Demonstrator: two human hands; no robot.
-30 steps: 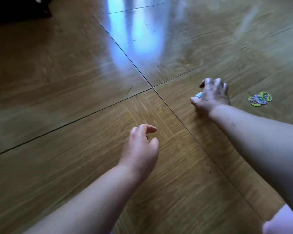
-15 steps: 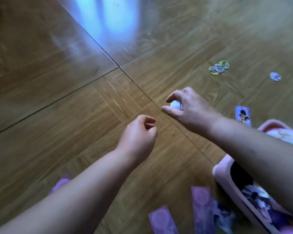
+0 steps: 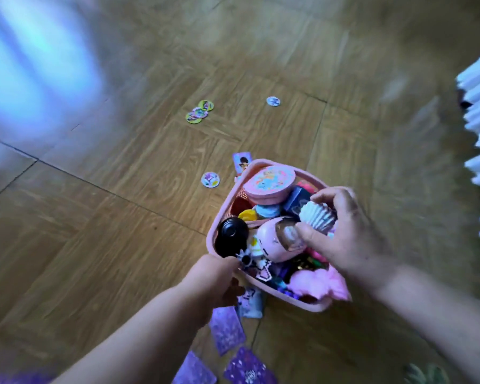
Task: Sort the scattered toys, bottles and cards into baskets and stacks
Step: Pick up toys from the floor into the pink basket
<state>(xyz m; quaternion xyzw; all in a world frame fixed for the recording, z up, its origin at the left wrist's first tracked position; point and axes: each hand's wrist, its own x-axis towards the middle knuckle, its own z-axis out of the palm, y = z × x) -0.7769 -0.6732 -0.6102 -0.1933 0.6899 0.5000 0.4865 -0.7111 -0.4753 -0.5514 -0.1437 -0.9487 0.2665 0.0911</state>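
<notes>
Both hands have come back from the bare floor (image 3: 117,245) to a pink basket (image 3: 309,305), and the small white thing picked up a moment ago has come along. The right hand (image 3: 352,245) pinches this white ribbed shell toy (image 3: 317,216) between thumb and curled fingers, just above the basket's heaped toys. Directly under it lie a pink egg-shaped toy (image 3: 277,241) and a blue box (image 3: 299,198); beyond its fingertips sits a round pink tin (image 3: 269,184). The left hand (image 3: 214,278) is at the basket's near corner, beside a black round lid (image 3: 231,236). Its fingers are hidden behind its own back, so I cannot tell whether it grips the rim.

Purple cards (image 3: 227,329) lie on the floor below the left wrist. A picture card (image 3: 242,160) pokes out past the basket's far rim. Farther ahead of the left hand lie one round disc (image 3: 210,179), then three overlapping discs (image 3: 198,112), and another single disc (image 3: 273,101) off to their right.
</notes>
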